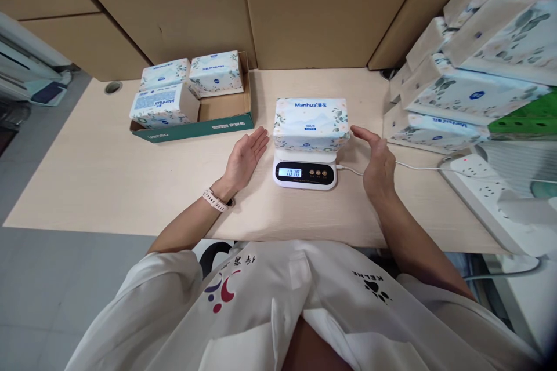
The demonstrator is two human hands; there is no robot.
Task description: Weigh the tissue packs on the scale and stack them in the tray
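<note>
A white, flower-printed pack of tissues [310, 125] marked Manhua lies on a small white digital scale [304, 176], whose lit display reads 103.0 or 1030; the decimal point is hard to make out. To the left of the pack is my left hand [243, 162], palm turned inward and fingers stretched out, apart from it. On the other side, my right hand [378, 165] is held with fingers extended, the fingertips close to the pack's right end. Neither hand grips anything.
At back left, a green-sided cardboard tray [230, 123] holds three tissue packs [161, 105]. More packs [474, 90] are stacked at right, beside a white power strip [491, 191]. A white cable [418, 168] runs from the scale rightward. Large cardboard boxes [313, 11] line the table's back.
</note>
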